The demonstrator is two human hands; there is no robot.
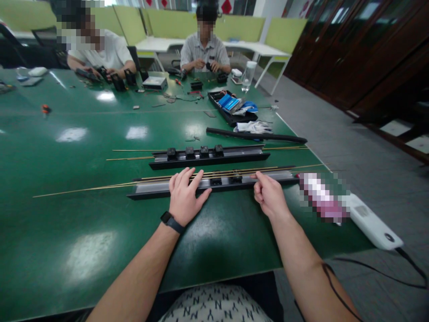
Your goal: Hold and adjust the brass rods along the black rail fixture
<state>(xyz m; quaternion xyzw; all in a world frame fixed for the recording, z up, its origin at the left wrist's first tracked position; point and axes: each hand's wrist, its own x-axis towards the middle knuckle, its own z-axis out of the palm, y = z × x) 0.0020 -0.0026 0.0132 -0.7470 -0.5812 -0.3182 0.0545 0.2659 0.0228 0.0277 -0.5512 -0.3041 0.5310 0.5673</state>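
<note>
A long black channel with a pale inner face [152, 186] lies across the green table in front of me. Several thin brass-coloured rods [90, 188] run lengthwise over it and stick out past its left end. My left hand [187, 194] rests across the channel and rods, fingers spread and thumb along the near edge. Further right, my right hand [269, 192] is at the rods, its index finger and thumb closed around a rod and the other fingers curled. Between my hands, small black blocks [236, 176] sit in the channel, partly behind the rods.
A second black channel [209, 160] with several black blocks lies just beyond. Behind it are a black strip [256, 135], white gloves [254, 127] and a black tray [231, 117]. A white power strip [373, 221] is at the right edge. Two people sit opposite.
</note>
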